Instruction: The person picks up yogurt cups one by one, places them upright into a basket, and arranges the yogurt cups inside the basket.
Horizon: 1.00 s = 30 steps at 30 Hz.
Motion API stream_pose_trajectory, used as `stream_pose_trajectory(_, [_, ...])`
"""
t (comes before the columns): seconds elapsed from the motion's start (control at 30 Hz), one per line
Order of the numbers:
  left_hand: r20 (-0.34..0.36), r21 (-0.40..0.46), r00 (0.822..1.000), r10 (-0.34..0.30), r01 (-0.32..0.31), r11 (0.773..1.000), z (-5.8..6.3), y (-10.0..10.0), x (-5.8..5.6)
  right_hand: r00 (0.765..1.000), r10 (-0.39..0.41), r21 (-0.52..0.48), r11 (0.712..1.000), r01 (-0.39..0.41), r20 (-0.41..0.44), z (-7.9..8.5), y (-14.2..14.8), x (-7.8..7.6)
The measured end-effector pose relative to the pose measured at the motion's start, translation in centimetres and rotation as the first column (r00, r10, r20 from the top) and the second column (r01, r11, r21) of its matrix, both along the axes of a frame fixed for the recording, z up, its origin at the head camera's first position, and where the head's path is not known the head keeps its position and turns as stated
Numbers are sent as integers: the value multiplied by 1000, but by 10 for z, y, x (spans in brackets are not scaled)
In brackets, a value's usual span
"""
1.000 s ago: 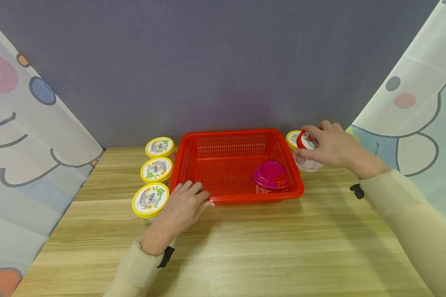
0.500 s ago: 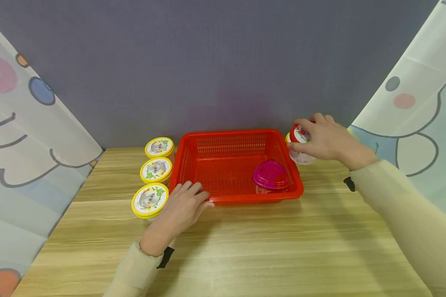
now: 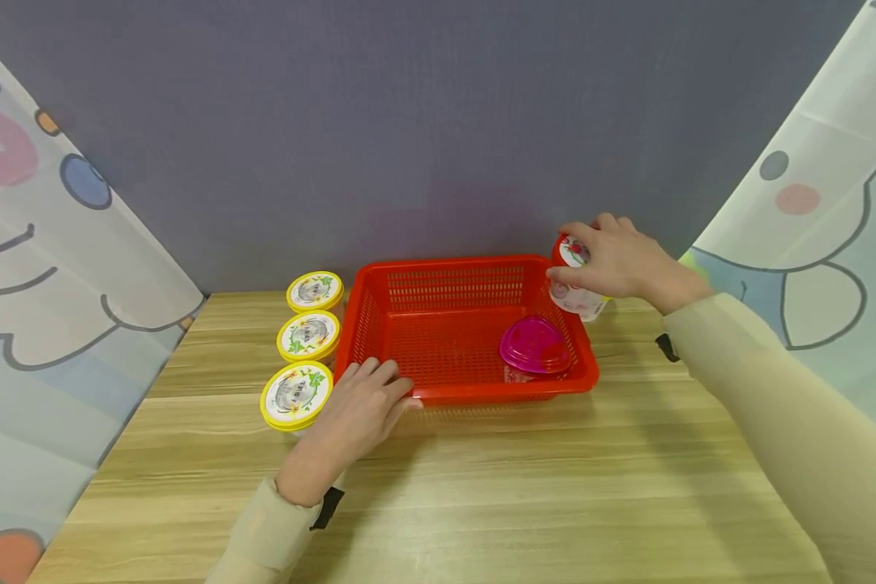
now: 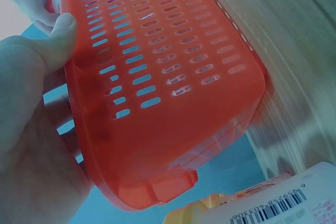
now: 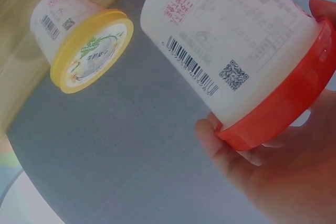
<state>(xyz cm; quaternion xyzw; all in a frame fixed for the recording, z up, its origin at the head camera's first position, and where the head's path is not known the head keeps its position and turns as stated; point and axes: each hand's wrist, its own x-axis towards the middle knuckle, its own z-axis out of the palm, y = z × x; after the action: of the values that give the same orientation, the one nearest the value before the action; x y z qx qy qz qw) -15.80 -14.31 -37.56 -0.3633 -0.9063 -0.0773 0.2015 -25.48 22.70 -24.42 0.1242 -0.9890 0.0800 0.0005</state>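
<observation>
My left hand (image 3: 361, 410) grips the near-left rim of the red plastic basket (image 3: 474, 395). In the left wrist view its thumb lies on the outer side of the basket wall (image 4: 173, 77), the fingers on the other side. My right hand (image 3: 620, 259) holds a white plastic tub (image 3: 580, 302) by its red lid, raised over the basket's back-right corner. In the right wrist view the tub (image 5: 226, 51) is tilted, showing a barcode, with fingers around the lid's edge. A pink-lidded clear container (image 3: 533, 345) sits inside the basket at the right.
Left of the basket, three yellow-lidded tubs (image 3: 309, 334) stand in a row on the wooden table (image 3: 518, 487). Another yellow-lidded tub (image 5: 89, 51) stands right of the basket, mostly hidden in the head view. A grey panel (image 3: 438, 130) rises behind.
My right hand has lifted the red-lidded tub and carried it left, from beside the basket to above its right rim. The left hand and basket have stayed put.
</observation>
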Motion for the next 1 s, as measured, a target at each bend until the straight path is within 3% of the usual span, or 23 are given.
stream_pose_trajectory(0.73, [16, -3, 1000, 10, -10, 1000, -1, 0, 2, 998, 65, -47, 997, -65, 4, -10, -20, -29])
stream_pose_trajectory(1.0, [-18, 4, 1000, 1, -1, 1000, -1, 0, 3, 997, 80, -61, 995, -79, 15, -20, -26, -39])
